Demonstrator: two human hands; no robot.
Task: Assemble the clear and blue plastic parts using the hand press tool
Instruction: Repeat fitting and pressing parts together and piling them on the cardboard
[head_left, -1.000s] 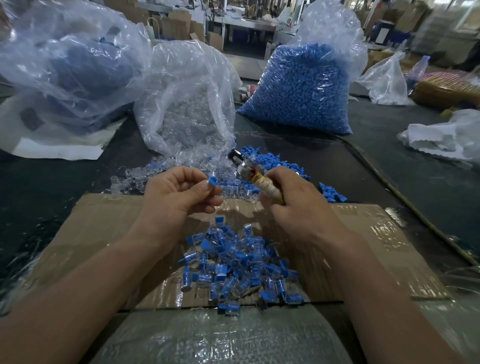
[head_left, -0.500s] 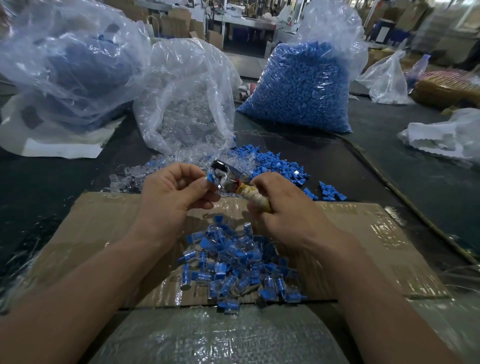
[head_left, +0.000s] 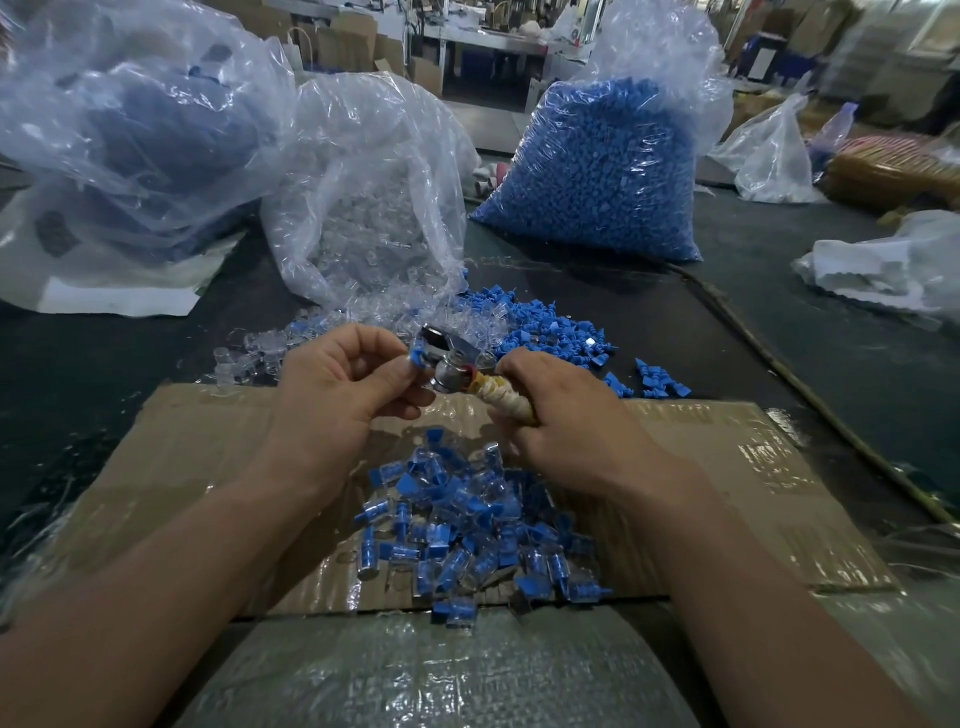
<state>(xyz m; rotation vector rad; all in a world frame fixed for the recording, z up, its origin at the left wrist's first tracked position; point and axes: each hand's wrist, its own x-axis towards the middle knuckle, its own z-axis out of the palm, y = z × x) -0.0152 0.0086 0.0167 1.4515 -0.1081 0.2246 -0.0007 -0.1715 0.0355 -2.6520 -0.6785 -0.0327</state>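
Dim, even light; glare on plastic; blurred, warped edges

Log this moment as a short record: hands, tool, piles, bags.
right hand: grips the hand press tool by its wrapped handle
left hand: pinches a blue part at the tool's metal head
assembled pile: clear-and-blue pieces on the cardboard
loose blue parts: beyond the cardboard, right
loose clear parts: beyond the cardboard, left
bags behind: blue-parts bag, clear-parts bag

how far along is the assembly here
Done: a pile of assembled pieces lies on the cardboard. In hand: the left hand pinches a blue part at the hand press tool, gripped by the right hand. Left: loose blue parts, loose clear parts and a full bag of blue ones.
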